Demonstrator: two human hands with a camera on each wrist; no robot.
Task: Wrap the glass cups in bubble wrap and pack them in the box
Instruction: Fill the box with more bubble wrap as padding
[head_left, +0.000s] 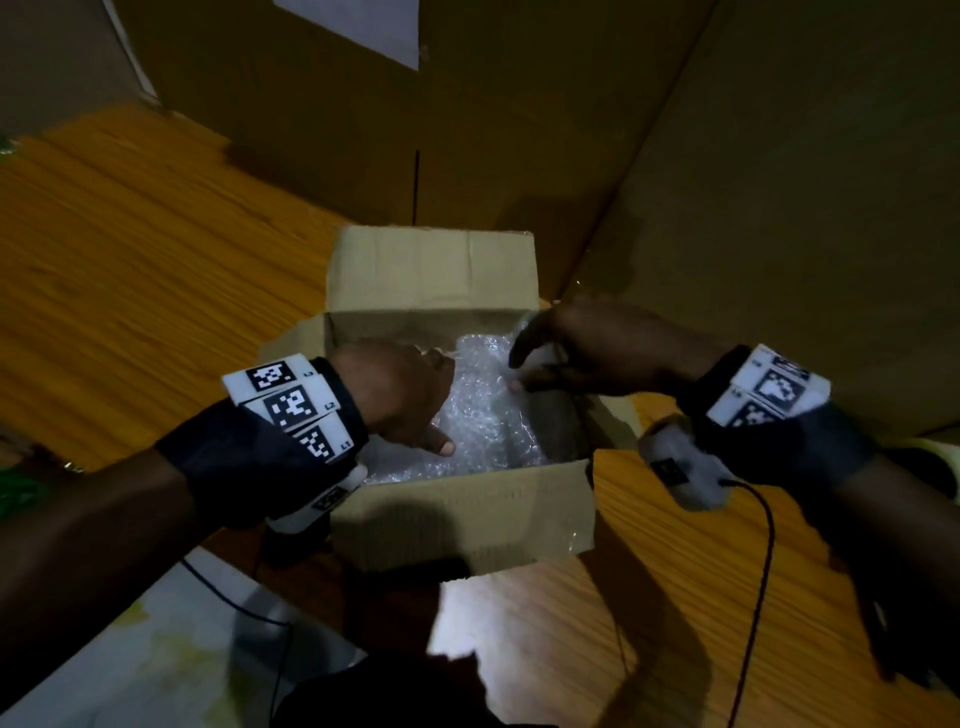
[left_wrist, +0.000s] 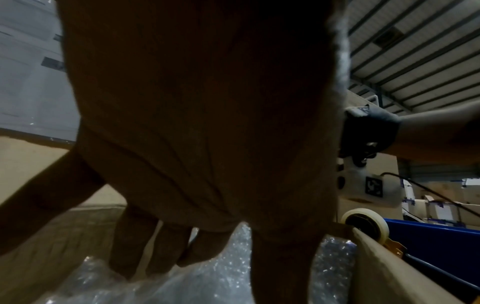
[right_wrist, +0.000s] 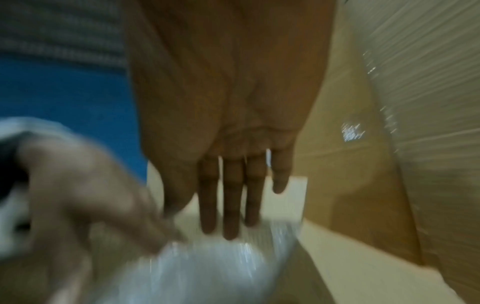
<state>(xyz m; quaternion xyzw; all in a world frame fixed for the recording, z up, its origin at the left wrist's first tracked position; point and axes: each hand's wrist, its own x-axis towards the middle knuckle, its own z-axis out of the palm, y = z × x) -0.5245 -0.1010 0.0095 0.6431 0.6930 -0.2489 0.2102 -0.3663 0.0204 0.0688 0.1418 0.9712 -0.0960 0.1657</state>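
Observation:
An open cardboard box (head_left: 457, 514) stands on the wooden table, filled with bubble wrap (head_left: 483, 410). No bare glass shows; the wrap hides whatever it covers. My left hand (head_left: 415, 400) is inside the box at its left. Its fingers (left_wrist: 135, 246) are spread and rest on the bubble wrap (left_wrist: 221, 283). My right hand (head_left: 550, 353) hovers over the box's right side. Its fingers (right_wrist: 231, 201) are straight and point down toward the bubble wrap (right_wrist: 207, 273), holding nothing. This view is blurred, and my left hand (right_wrist: 91, 195) appears at its left.
Large cardboard cartons (head_left: 779, 208) rise right behind the box. A tape roll (left_wrist: 366, 223) and a blue bin (left_wrist: 436, 242) sit beyond the box wall (left_wrist: 384, 277). A thin cable (head_left: 763, 571) trails over the table (head_left: 130, 286) at the right. A pale sheet (head_left: 156, 649) lies near left.

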